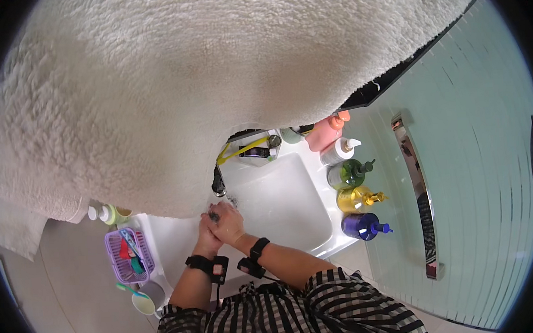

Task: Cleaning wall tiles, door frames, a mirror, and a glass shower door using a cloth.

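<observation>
My right hand [228,222] lies over my left hand [208,235], and the two are pressed together in the white washbasin [282,202]. Just beyond them a dark, shiny faucet [218,185] points down at the fingers. Something like splashing water shows beside my right hand. Between the hands near the thumbs is a small dark patch; what it is cannot be made out. Both wrists wear black straps with small boxes and cables. How far the fingers are curled is hidden by the overlap.
A large cream towel [154,95] hangs across the far side, hiding part of the basin. Several pump bottles, including a yellow one [356,199], line the right rim. A purple basket [128,255] and a cup [144,301] stand left. A glass door handle [415,195] is at right.
</observation>
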Demonstrator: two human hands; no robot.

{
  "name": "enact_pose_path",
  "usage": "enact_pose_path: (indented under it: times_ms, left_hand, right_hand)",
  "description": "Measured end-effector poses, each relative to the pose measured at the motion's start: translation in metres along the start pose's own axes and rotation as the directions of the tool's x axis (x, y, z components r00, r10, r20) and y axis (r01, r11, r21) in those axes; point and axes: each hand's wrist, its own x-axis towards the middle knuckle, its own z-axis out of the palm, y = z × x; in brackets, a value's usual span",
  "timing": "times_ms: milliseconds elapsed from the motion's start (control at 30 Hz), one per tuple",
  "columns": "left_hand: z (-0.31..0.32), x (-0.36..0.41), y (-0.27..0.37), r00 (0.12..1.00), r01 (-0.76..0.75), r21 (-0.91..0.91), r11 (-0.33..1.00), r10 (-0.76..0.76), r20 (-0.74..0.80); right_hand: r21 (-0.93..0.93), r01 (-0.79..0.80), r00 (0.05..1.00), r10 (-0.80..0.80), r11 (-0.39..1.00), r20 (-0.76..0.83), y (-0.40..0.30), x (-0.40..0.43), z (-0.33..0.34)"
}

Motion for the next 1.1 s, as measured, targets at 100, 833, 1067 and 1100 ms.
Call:
enact_pose_path:
  times_ms: [100,833,1067,1100]
  left_hand:
    - [0.010,0.003,0.000,0.977,-0.029,0.331,0.943,0.096,-0.189]
    - [0.054,-0.055,0.015,0.986,-0.049,0.965,-0.256,0.139,0.087]
    - [0.062,-0.052,0.032,0.999,-0.029,0.989,0.147,0.047,0.022]
    - [0.067,-0.053,0.034,0.998,-0.025,0.989,0.142,0.052,0.017]
  right_hand:
    - [-0.024,-0.281,0.937,0.279,0.960,0.211,0.008,0.020,-0.003]
    - [0.253,-0.356,0.925,0.300,0.900,0.234,0.005,-0.019,-0.056]
    - [0.725,-0.602,0.704,0.650,0.333,0.286,0.032,-0.002,-0.065]
    - [0.727,-0.603,0.704,0.647,0.328,0.292,0.039,-0.002,-0.062]
